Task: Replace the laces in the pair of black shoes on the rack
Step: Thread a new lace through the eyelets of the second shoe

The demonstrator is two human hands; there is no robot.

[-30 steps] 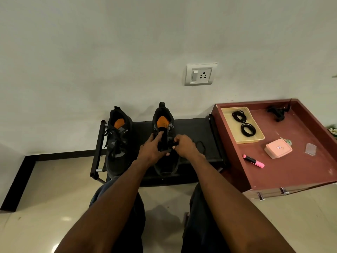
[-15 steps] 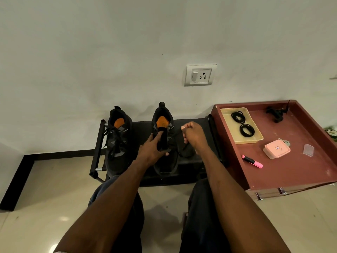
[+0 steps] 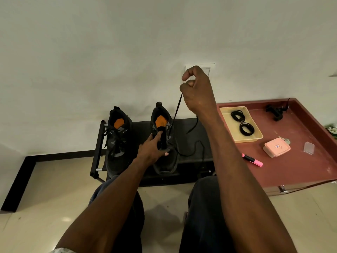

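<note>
Two black shoes with orange insoles stand on a low black rack [image 3: 189, 128] by the wall. The left shoe [image 3: 117, 143] is laced. My left hand [image 3: 152, 148] presses on the tongue of the right shoe [image 3: 165, 157]. My right hand [image 3: 197, 90] is raised high in front of the wall socket, pinching a black lace [image 3: 176, 114] that runs taut down into the right shoe's eyelets. More of that lace lies loose on the rack to the right of the shoe. Two coiled black laces [image 3: 242, 123] lie in a cream tray [image 3: 226, 121].
A maroon table [image 3: 300, 167] on the right holds the cream tray, a pink box [image 3: 276, 148], a pink marker [image 3: 252, 159], a small clear case [image 3: 309, 147] and a black object [image 3: 276, 111]. My knees are below the rack, on a tiled floor.
My right hand has risen from the shoe's eyelets up to socket height, drawing the black lace out through the shoe. My left hand has stayed on the tongue.
</note>
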